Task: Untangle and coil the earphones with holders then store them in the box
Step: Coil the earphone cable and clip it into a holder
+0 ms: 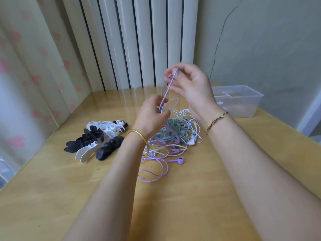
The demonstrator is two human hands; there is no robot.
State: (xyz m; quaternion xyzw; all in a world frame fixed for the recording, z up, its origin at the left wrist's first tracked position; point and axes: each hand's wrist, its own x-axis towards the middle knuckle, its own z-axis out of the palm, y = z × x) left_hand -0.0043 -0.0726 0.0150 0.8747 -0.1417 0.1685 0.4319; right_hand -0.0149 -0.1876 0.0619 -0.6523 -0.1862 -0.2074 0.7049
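A tangled heap of earphones (pixel 177 134) in white, green, blue and purple lies mid-table. A purple earphone cable (pixel 166 89) is stretched taut above the heap. My right hand (pixel 189 82) pinches its upper end, raised over the table. My left hand (pixel 152 113) grips its lower part just above the heap, together with a small white piece that I cannot make out. More of the purple cable loops over the table toward me, ending in a purple earbud (pixel 180 160). A pile of black and white holders (pixel 99 140) lies left of the heap. The clear plastic box (pixel 243 101) stands at the back right.
The wooden table (pixel 69 197) runs up to a white radiator (pixel 139 40) and a wall at the back. A curtain with pink flowers (pixel 26 75) hangs along the left edge. The box stands near the table's right edge.
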